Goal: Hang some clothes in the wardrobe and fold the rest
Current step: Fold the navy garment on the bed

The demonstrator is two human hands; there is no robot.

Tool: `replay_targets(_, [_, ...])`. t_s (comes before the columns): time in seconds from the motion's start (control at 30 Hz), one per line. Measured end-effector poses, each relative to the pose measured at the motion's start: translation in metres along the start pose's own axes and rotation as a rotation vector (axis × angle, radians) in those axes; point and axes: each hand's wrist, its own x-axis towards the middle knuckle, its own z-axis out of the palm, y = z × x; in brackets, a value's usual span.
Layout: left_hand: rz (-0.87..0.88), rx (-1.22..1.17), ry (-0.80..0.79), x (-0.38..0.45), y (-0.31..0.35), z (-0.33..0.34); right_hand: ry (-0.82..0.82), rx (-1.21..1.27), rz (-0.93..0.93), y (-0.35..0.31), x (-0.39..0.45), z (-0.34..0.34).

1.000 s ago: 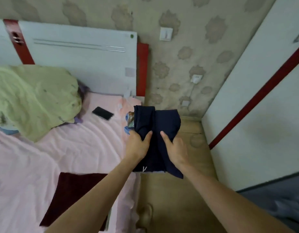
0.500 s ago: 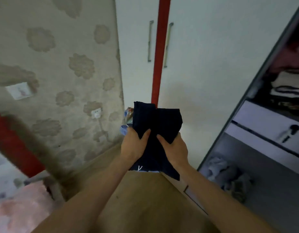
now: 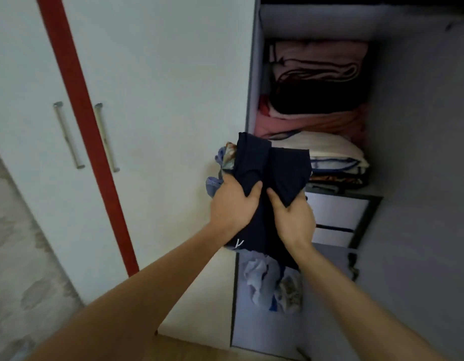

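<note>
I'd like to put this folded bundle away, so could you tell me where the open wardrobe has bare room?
The shelf is crowded with a stack of folded blankets. Bare floor shows in the bottom compartment, in front of the crumpled clothes, beside the left wall.

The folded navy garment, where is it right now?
The navy garment is mid-frame, gripped by the left hand and right hand, before the open wardrobe's stacked blankets.

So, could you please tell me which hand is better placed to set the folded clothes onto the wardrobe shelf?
Right hand, probably: it grips the navy garment on the open wardrobe's side, nearest the shelf stack. The left hand is beside the closed door.
</note>
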Motion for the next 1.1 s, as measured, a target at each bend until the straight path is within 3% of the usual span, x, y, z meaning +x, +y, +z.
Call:
replay_targets(0.2, [0.221, -0.080, -0.099, 0.045, 0.081, 0.011, 0.279, -0.061, 0.001, -0.033, 0.043, -0.070])
replay_targets(0.4, [0.248, -0.218, -0.112, 0.099, 0.138, 0.017, 0.385, -0.194, -0.071, -0.069, 0.104, -0.108])
replay_targets(0.77, [0.165, -0.305, -0.090, 0.209, 0.182, 0.074, 0.289, -0.300, -0.051, -0.066, 0.242, -0.123])
replay_targets(1.1, [0.023, -0.463, -0.133, 0.281, 0.170, 0.114, 0.200, -0.421, -0.032, -0.063, 0.319, -0.112])
